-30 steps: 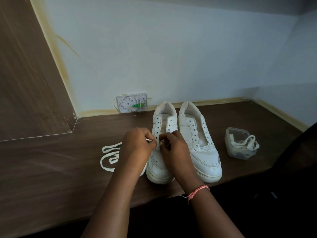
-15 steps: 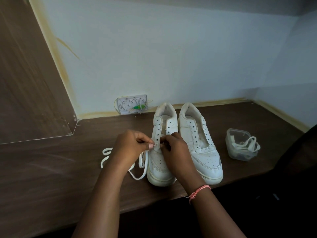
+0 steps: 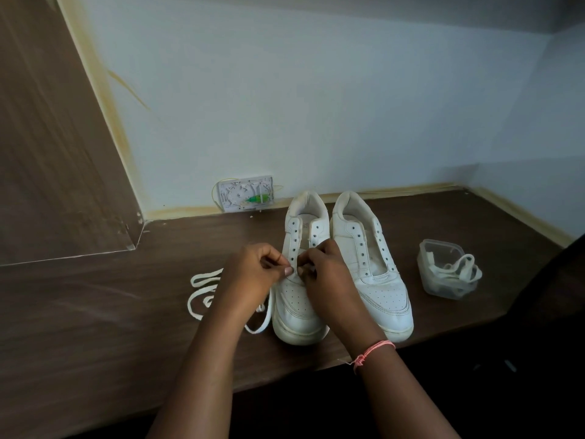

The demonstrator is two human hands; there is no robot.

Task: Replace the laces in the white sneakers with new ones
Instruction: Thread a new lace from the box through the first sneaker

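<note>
Two white sneakers stand side by side on the brown desk, toes toward me. The left sneaker (image 3: 297, 299) has empty eyelets higher up, and the right sneaker (image 3: 376, 274) has no lace. My left hand (image 3: 253, 274) and my right hand (image 3: 326, 274) meet over the left sneaker's lowest eyelets, both pinching a white lace (image 3: 202, 293). The rest of that lace lies looped on the desk left of the shoe, with a strand running under my left wrist.
A clear plastic tub (image 3: 448, 269) holding another white lace sits right of the shoes. A white wall box (image 3: 245, 198) with a green part is mounted behind them. A wooden side panel (image 3: 57, 137) rises at the left; the desk's front edge (image 3: 285, 375) lies under my forearms.
My left hand drew back left and then returned to the eyelets. More lace slack now hangs beside the left sneaker's toe. The shoes have not moved.
</note>
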